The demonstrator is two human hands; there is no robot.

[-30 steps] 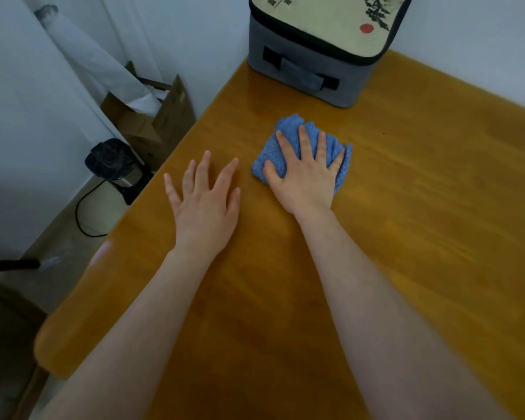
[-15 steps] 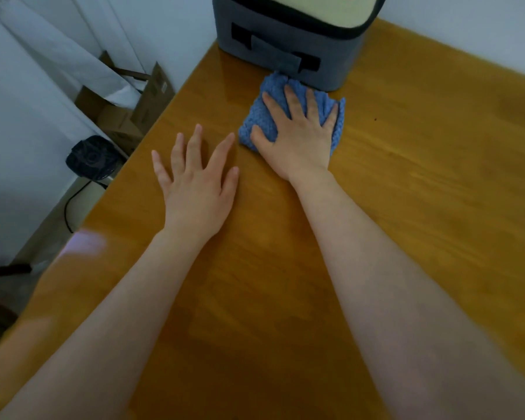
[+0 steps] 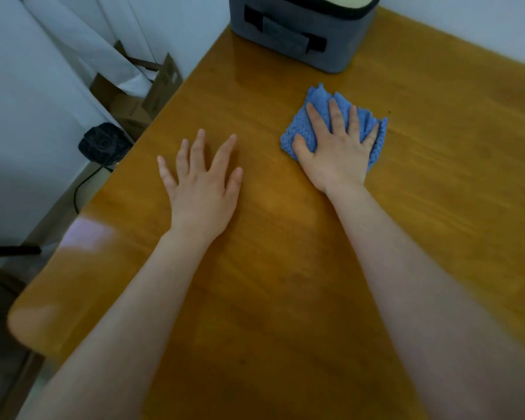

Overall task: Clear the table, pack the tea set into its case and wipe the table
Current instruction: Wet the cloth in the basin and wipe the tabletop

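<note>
The right hand presses flat, fingers spread, on a blue cloth near the table's far edge. The left hand lies flat beside it, fingers apart, on bare wood. A grey case stands at the far edge.

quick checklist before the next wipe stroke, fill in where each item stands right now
1. Cloth flat under right hand: ok.
2. Left hand flat on the table, off the cloth: ok.
3. Gap between cloth and case: ok, they are apart.
4. Case closed: cannot tell, its top is cut off.
5. Table free of tea things: ok in the part shown.
</note>
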